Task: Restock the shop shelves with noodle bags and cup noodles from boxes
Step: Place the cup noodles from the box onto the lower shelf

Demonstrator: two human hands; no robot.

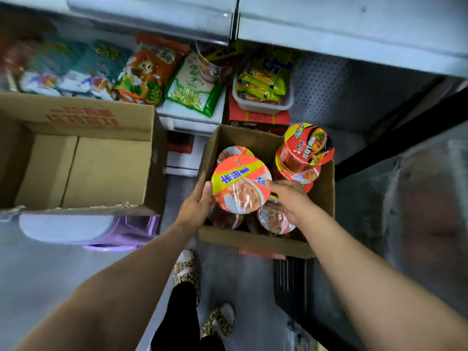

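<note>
Both left hand [200, 198] and right hand [291, 196] grasp an orange-lidded cup noodle [240, 184] beside stacked red cups [305, 145] in a brown cardboard box [253, 240], grey floor [240, 274] below.

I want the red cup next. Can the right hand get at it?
Probably yes: the red cup stands uncovered and tallest, just beyond the right hand, but that hand must first let go of the orange-lidded cup.

Matt brown cardboard box [255, 240] holds cup noodles [240, 184] sealed in glossy, crinkled plastic film; purple stool [121, 230] shines.
</note>
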